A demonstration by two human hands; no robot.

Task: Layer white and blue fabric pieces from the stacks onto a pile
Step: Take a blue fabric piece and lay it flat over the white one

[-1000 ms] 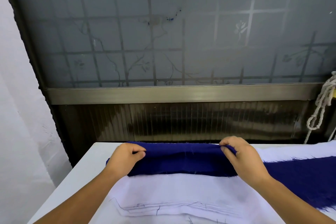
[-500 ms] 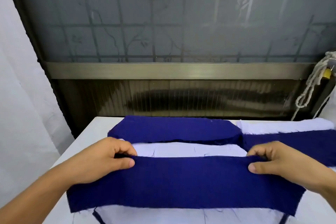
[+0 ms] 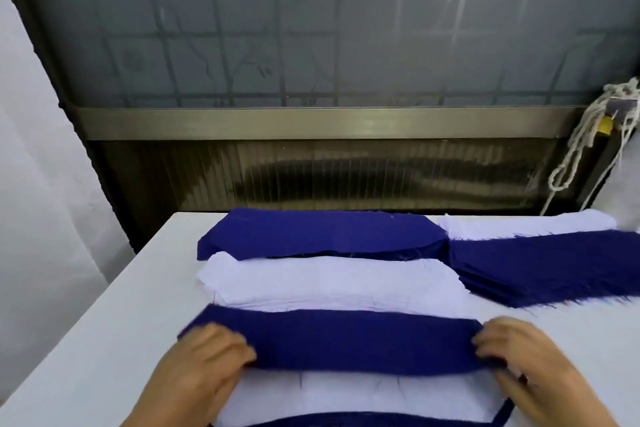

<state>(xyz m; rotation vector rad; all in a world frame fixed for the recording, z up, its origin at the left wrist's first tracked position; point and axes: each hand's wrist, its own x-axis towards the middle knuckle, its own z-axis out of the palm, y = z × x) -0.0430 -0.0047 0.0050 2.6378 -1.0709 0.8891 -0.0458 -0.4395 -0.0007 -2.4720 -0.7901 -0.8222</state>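
Observation:
A dark blue fabric strip (image 3: 353,340) stretches across the near pile (image 3: 363,395), whose top shows white with a blue edge beneath. My left hand (image 3: 204,364) grips the strip's left end and my right hand (image 3: 519,360) grips its right end. Behind it lies a stack of white pieces (image 3: 329,284). Further back sits a stack of blue pieces (image 3: 318,234).
All of this rests on a white table (image 3: 114,329), whose left edge drops off beside a white wall. At the right lie another blue stack (image 3: 547,270) and white fabric (image 3: 526,225). A frosted window and a knotted rope (image 3: 581,146) stand behind the table.
Both hands pulled one blue strip off the far blue stack, carried it toward me over the white stack, and lowered it onto the near pile. The camera tilted down.

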